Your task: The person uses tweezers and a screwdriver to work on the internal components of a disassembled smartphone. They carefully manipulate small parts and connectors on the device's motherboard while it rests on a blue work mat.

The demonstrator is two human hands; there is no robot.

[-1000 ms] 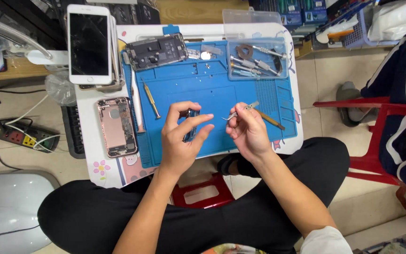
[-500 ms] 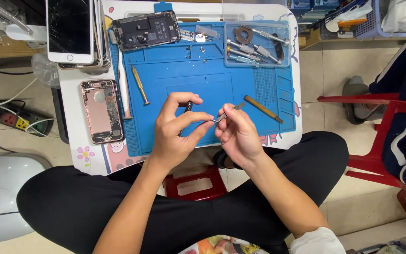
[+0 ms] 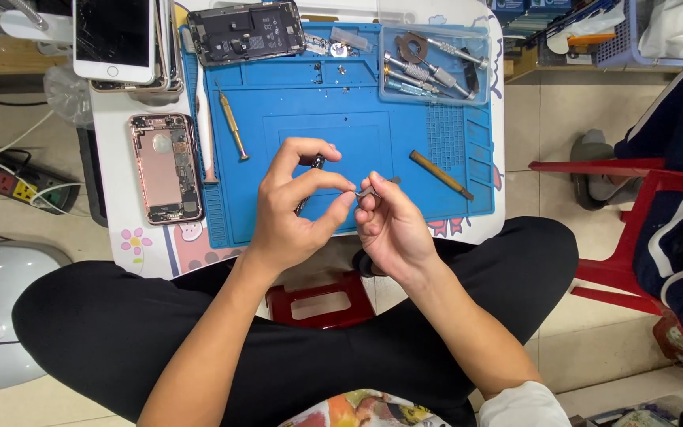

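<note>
The fingers (image 3: 340, 188) of the left hand (image 3: 290, 209) are pinching together, thumb tip against forefinger tip, on something too small to make out, and they are meeting the tip of a pair of slim metal tweezers (image 3: 375, 188) that the right hand (image 3: 393, 225) is clamping between thumb and forefinger. Whatever is passing between them is looking tiny, light and easy to flick away, so a soft pinch at its edges, not a hard squeeze, seems the safer hold; the tweezers are stiff and thin and are best held at mid-length, where the right hand is gripping them. Just behind the left fingers a dark-tipped screwdriver (image 3: 310, 175) is lying on the blue mat (image 3: 341, 95), partly hidden. Further to the right a yellow-handled tool (image 3: 440, 175) is resting on the mat, and to the left a gold screwdriver (image 3: 231, 125). Beyond that, an opened pink phone shell (image 3: 164, 168) is lying on the white worktop (image 3: 112, 158); it is probably fragile. At the far edge are sitting a dark phone chassis (image 3: 247, 32) and a clear tray of tools (image 3: 433, 62).
</note>
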